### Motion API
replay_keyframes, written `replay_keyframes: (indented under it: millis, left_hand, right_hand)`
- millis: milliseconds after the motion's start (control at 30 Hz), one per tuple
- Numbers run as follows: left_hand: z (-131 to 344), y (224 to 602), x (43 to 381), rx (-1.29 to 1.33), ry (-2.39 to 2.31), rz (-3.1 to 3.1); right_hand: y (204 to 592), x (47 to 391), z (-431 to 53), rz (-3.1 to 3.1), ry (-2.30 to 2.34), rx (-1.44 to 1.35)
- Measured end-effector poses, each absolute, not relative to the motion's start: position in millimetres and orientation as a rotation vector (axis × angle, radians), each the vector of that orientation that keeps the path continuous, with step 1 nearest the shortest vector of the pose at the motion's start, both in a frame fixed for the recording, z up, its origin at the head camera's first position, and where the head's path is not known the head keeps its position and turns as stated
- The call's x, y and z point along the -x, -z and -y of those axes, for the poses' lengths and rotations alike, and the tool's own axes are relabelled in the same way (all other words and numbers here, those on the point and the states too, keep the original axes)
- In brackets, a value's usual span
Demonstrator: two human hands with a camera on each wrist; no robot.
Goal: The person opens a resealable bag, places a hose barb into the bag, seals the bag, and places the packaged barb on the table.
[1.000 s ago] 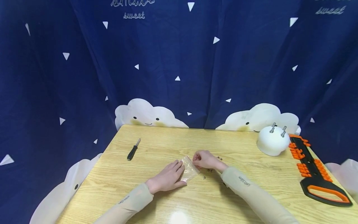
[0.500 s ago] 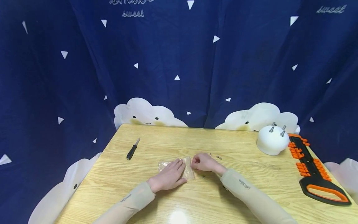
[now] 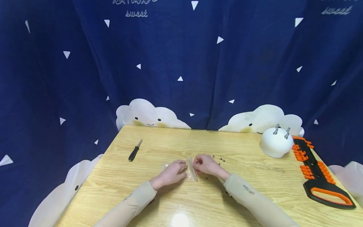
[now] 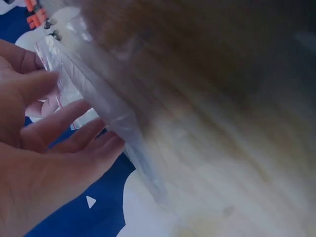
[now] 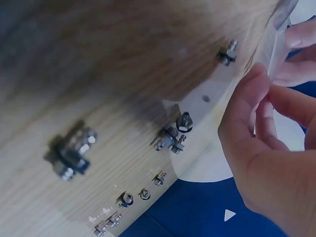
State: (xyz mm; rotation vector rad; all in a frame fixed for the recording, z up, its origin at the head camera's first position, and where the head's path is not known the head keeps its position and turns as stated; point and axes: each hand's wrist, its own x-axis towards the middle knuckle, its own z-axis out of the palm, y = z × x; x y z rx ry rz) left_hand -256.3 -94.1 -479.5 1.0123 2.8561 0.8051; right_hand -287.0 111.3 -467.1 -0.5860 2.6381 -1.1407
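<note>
A clear plastic zip bag [image 3: 191, 174] lies on the wooden table between both hands. My left hand [image 3: 172, 172] rests on the bag with its fingers loosely bent and spread; in the left wrist view the fingertips touch the film [image 4: 111, 101], with a gap to the thumb. At the bag's right edge my right hand [image 3: 208, 164] pinches the film between thumb and index finger, as the right wrist view shows. Several small metal screws with dark washers [image 5: 71, 153] lie around the right hand. Whether the bag contains anything cannot be made out.
A black-handled screwdriver [image 3: 134, 154] lies at the back left. On the right stand a white dome with metal pegs [image 3: 276, 142] and a black rack with orange clips [image 3: 314, 165]. A dark blue curtain [image 3: 175, 63] hangs behind the table [image 3: 158, 138].
The bag, tilted a second ago, now lies straighter, its zip edge more upright in view. My left fingers have gone from flat to bent. My right hand has shifted slightly left.
</note>
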Motion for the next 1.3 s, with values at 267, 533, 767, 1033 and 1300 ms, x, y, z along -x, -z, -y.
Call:
replay_keyframes:
  millis: [267, 533, 767, 1033, 1300]
  left_hand:
    - [88, 473, 261, -0.849, -1.12, -2.817]
    - [82, 468, 260, -0.64, -1.432, -2.506]
    - [80, 469, 259, -0.486, -1.592, -2.367]
    - [79, 472, 258, -0.463, -1.562, -2.382]
    - [78, 472, 259, -0.367, -1.644, -2.311]
  right_hand:
    - [466, 282, -109, -2.595, 1.246, 0.549]
    - [460, 275, -108, -2.518, 1.335, 0.518]
    - [458, 273, -108, -2.408, 1.427, 0.507]
    - [459, 273, -110, -2.382, 1.434, 0.528]
    - [461, 272, -109, -2.287, 1.511, 0.455]
